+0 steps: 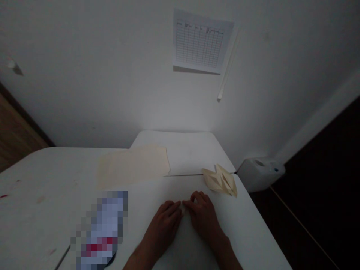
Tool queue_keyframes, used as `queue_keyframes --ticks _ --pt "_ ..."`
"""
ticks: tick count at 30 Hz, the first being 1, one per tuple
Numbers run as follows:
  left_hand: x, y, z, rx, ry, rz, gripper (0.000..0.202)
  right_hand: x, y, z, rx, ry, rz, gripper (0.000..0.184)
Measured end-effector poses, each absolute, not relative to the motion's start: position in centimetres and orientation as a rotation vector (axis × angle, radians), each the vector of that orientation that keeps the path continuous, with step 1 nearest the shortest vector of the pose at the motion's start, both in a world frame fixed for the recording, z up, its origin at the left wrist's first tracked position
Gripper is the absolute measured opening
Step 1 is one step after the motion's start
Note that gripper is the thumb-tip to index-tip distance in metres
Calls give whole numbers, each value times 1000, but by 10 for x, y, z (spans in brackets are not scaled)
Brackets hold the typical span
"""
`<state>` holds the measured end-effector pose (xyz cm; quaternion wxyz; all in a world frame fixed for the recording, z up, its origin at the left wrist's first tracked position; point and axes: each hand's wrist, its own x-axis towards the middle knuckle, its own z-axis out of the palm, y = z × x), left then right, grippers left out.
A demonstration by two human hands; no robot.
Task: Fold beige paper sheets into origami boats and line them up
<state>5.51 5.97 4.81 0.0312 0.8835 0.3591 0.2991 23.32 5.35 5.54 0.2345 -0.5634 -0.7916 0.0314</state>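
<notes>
My left hand (164, 225) lies on the white table (42, 210) with its fingers stretched forward, nearly flat. My right hand (202, 213) rests right beside it with its fingers curled down, and the fingertips of both hands meet near the middle. What lies under the fingertips is too dim and pale to make out. A folded cream paper shape (221, 180) with pointed flaps lies just beyond my right hand, near the table's right edge. A stack of flat cream sheets (133, 165) lies farther back to the left.
A blurred-out object (101, 232) sits at the lower left of the table. A second white tabletop (182, 150) butts against the wall behind. A white plastic container (260, 172) stands on the dark floor to the right. A printed chart (201, 43) hangs on the wall.
</notes>
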Motion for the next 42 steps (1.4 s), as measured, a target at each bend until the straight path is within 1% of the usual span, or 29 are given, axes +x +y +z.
queue_keyframes --ticks 4,8,16,21,25,28,31,33,37,42 --pt "56 61 46 2678 1104 900 23 230 52 51 -1582 -2196 103 42" --pt "58 63 44 2617 1135 955 24 228 47 49 -1661 -2165 83 37" --pt "60 64 40 2621 1214 959 19 236 36 49 -1773 -2080 37 40" --pt "63 64 37 2720 1237 973 18 244 33 49 -1798 -2051 18 39" --pt "65 66 34 2840 1229 909 17 243 33 48 -1797 -2062 23 41" --pt "65 69 32 2876 1169 854 23 242 34 47 -1810 -2071 13 40" --pt "64 72 30 2893 1085 771 41 241 35 47 -1829 -2097 -6 37" --pt "64 72 31 2885 1081 695 47 243 33 49 -1835 -2113 -3 36" --pt "65 72 33 2844 1128 576 47 252 24 51 -1857 -2101 14 38" --pt "66 69 34 2821 1149 553 46 271 6 46 -1868 -2099 -7 39"
